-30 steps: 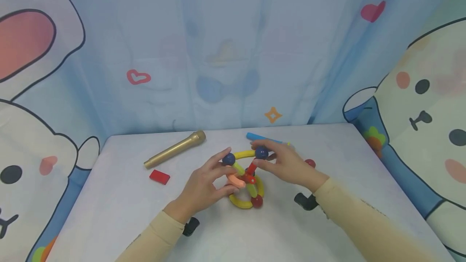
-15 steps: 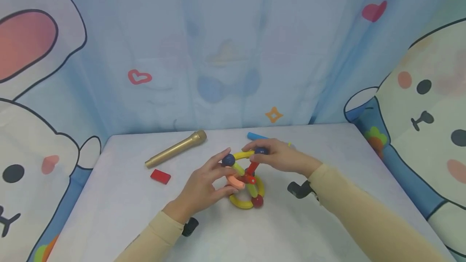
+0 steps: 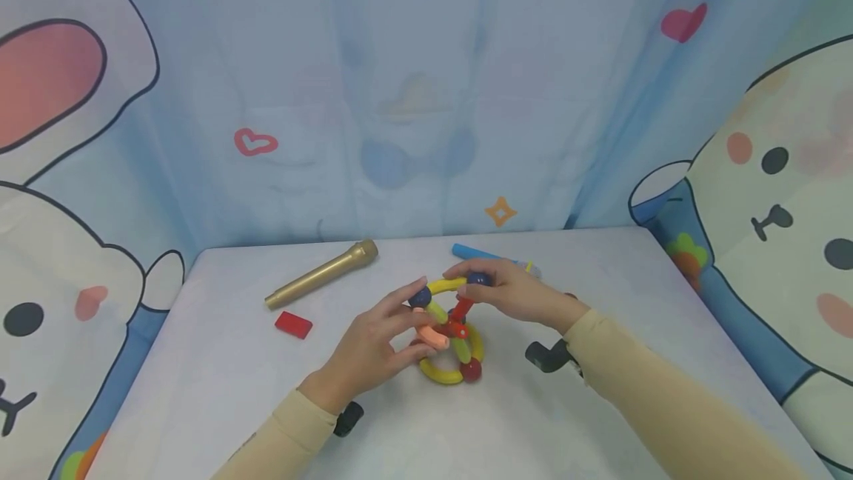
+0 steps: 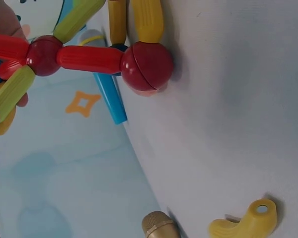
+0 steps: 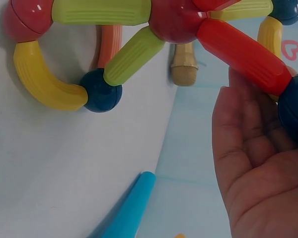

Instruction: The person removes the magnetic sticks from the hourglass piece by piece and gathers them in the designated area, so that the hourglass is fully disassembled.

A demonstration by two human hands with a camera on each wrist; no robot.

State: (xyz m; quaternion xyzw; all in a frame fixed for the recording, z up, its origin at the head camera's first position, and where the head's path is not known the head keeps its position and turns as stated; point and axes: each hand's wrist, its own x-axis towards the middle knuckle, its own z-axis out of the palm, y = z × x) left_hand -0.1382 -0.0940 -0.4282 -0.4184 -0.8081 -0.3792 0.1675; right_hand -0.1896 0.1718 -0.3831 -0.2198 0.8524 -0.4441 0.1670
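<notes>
A magnetic ball-and-rod construction toy stands on the table, with red and blue balls joined by coloured rods. My left hand (image 3: 376,335) holds its upper left side, fingertips at a dark blue ball (image 3: 420,297) and round a curved orange rod (image 3: 433,336). At the upper right, my right hand (image 3: 520,292) pinches another blue ball (image 3: 478,279). A yellow rod (image 3: 446,285) joins these two balls. Below, a red ball (image 3: 471,370) and yellow curved rods (image 3: 440,373) form a ring on the table. A red centre ball (image 5: 176,20) shows in the right wrist view.
A gold microphone-like stick (image 3: 321,274) and a red block (image 3: 293,324) lie at the left. Behind the right hand lies a blue stick (image 3: 472,251). The left wrist view shows a yellow bent piece (image 4: 248,220) on the table. A printed curtain (image 3: 413,95) hangs behind.
My right hand has shifted left, its fingers further over the upper right blue ball, then stayed nearly still. My left fingers and the left blue ball have moved very slightly.
</notes>
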